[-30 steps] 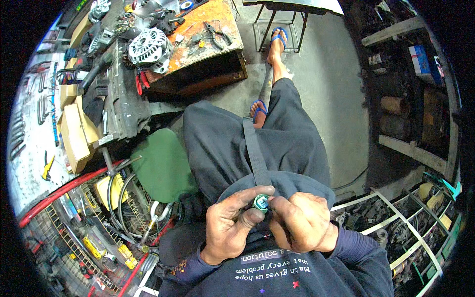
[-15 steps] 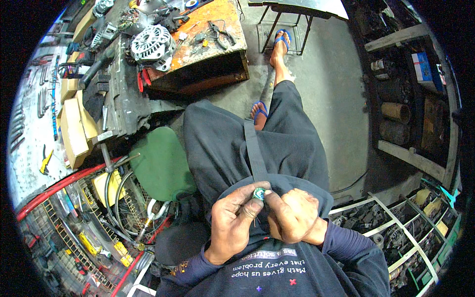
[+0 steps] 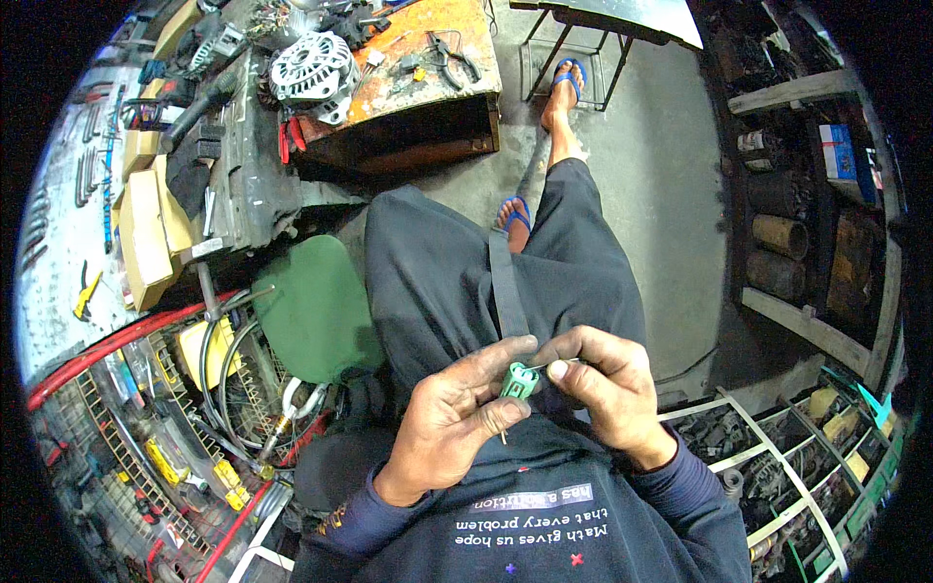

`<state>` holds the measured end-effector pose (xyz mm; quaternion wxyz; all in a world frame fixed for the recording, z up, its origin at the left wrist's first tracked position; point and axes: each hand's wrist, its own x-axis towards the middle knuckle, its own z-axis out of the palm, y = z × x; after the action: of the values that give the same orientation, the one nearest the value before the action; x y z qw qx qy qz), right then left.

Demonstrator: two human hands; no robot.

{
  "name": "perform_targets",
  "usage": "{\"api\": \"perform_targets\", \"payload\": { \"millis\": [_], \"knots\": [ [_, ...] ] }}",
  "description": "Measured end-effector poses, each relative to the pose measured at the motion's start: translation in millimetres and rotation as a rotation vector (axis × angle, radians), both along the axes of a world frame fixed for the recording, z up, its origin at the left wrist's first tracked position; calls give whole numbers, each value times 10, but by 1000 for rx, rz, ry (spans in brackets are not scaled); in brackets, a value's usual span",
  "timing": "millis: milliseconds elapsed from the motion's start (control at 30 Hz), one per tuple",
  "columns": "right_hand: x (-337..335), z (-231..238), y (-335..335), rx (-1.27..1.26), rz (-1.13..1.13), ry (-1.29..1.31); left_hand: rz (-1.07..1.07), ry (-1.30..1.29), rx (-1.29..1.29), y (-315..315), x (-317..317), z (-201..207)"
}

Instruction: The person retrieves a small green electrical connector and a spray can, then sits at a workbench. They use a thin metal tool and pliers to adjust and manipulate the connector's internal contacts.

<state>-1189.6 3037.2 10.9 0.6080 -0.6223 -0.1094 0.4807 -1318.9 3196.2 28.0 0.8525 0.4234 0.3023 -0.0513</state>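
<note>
Above my lap, a small green plastic electrical connector [image 3: 520, 380] sits pinched between the thumb and fingers of my left hand [image 3: 442, 428]. Its open end faces up, and a short thin wire sticks out below. Just right of it, my right hand [image 3: 607, 389] is closed in a pinch, thumb tip against the bent index finger, close to the connector's open end. Whatever lies in that pinch is too small to make out.
On the orange-topped bench [image 3: 389, 83] at the far left lie an alternator housing [image 3: 313, 68] and pliers [image 3: 451, 63]. A green stool seat [image 3: 316, 306] stands left of my legs. Racks of parts [image 3: 802, 457] line the right, and a red-framed tool rack [image 3: 136, 340] the left.
My right hand has drawn back to the right from the connector and turned, bringing its thumb and index finger into a pinch. More of the connector now shows in my left hand.
</note>
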Motion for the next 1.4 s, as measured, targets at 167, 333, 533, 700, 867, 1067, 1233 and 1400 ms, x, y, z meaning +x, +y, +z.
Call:
{"api": "perform_targets", "payload": {
  "millis": [167,333,533,700,867,1067,1233,1400],
  "knots": [
    [-22,80,-22,19,-45,-150,-69,-1,55,49,8,4],
    [86,200,-59,-92,-17,-142,-28,40,-23,5,-20,13],
    [221,311,-138,-46,-2,-617,27,58,26,95,-94,-8],
    [151,515,44,13,79,-701,-2,9,0,117,-62,44],
    [135,496,96,35,136,-728,-15,8,-12,108,-57,26],
    [134,454,156,97,90,-748,17,26,-55,113,-64,43],
    [109,456,133,52,138,-805,28,23,-68,107,-63,28],
    [77,541,138,-15,221,-909,39,34,-69,90,-47,48]
  ]
}}
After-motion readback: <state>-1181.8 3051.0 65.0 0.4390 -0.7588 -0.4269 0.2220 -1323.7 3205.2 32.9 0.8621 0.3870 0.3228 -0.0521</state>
